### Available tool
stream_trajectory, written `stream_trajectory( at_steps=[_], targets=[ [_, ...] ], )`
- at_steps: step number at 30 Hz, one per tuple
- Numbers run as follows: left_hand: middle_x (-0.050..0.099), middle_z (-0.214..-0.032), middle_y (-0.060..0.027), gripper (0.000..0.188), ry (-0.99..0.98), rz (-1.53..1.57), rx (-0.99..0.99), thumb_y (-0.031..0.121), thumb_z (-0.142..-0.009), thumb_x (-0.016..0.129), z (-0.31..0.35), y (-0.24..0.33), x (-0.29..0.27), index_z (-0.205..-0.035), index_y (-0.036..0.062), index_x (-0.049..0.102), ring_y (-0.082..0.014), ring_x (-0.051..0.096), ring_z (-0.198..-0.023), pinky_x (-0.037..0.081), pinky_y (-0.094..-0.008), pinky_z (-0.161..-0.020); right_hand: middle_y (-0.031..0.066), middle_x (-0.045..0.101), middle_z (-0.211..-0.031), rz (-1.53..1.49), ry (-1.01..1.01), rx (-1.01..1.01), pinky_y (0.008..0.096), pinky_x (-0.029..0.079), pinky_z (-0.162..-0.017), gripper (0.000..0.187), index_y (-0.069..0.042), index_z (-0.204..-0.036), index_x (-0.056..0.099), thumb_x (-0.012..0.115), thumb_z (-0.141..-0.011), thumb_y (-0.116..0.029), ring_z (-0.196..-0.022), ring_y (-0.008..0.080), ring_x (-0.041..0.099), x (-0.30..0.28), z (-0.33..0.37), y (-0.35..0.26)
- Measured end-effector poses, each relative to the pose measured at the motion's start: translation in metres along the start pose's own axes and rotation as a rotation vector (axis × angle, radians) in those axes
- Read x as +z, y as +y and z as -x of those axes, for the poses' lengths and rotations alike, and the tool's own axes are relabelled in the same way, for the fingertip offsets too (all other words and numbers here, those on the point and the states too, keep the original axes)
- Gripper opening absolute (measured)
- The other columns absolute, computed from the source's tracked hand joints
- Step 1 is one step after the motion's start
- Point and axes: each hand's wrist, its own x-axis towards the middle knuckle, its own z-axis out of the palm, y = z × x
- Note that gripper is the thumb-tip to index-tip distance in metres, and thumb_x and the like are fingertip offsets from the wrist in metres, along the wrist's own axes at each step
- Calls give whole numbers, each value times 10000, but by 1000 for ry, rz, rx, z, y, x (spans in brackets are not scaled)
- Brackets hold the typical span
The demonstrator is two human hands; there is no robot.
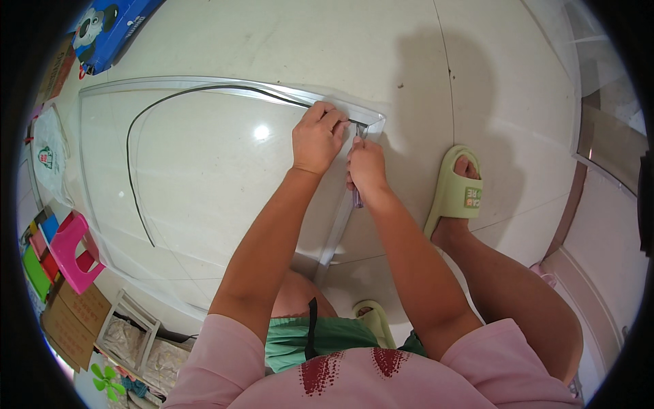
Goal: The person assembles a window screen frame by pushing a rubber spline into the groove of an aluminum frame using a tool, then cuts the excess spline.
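Note:
A large rectangular aluminium window screen frame lies flat on the floor, with sheer mesh spread across it. My left hand pinches a thin black rubber cord near the frame's far right corner. From there the cord runs left along the far bar, then curves in a loose loop over the mesh. My right hand is closed round a screwdriver with a see-through purplish handle. The metal shaft points away from me, its tip at the corner groove beside the cord's end.
A pink plastic stool, cardboard boxes and a white plastic bag stand along the left. A blue package lies at the far left. My green slipper is on the tiled floor right of the frame.

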Motion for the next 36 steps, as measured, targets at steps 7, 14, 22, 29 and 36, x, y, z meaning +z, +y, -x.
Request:
stream_trajectory(
  at_steps=[7,14,22,29,36],
  targets=[
    [571,-765,-36,149,13,-18,-155,16,-668,736,-7,13,12,-681,53,593,-211,596,-651,487,-331,-573,240,625,-732,211,73,-67,458,493,-620,380,22,-832,588,388,-983,-264,-614,379,618,-7,-1,10],
    [568,-758,-49,150,-16,-116,-194,5,-673,707,-9,13,14,-663,46,563,-244,589,-692,481,-349,-591,256,649,-918,523,151,-241,509,462,-816,345,-2,-948,619,407,-970,-273,-906,449,607,-6,10,-3],
    [582,-809,-45,89,-126,119,-238,23,-661,671,-12,8,-1,-696,61,598,-252,600,-682,494,-368,-604,276,649,-901,630,177,-233,516,471,-822,289,3,-962,610,443,-955,-232,-896,448,618,-6,14,-9],
    [585,-833,-18,104,-88,25,-310,62,-655,699,-8,14,2,-673,87,600,-222,613,-622,501,-353,-572,277,651,-879,721,148,-313,528,470,-804,264,13,-953,610,470,-941,-211,-874,452,621,-8,7,-8],
    [572,-807,-19,116,-51,48,-300,29,-654,694,-11,13,5,-661,74,587,-205,613,-602,494,-335,-565,283,646,-860,650,174,-232,533,467,-795,283,25,-927,613,468,-944,-217,-873,459,615,-15,18,-8]
  ],
)
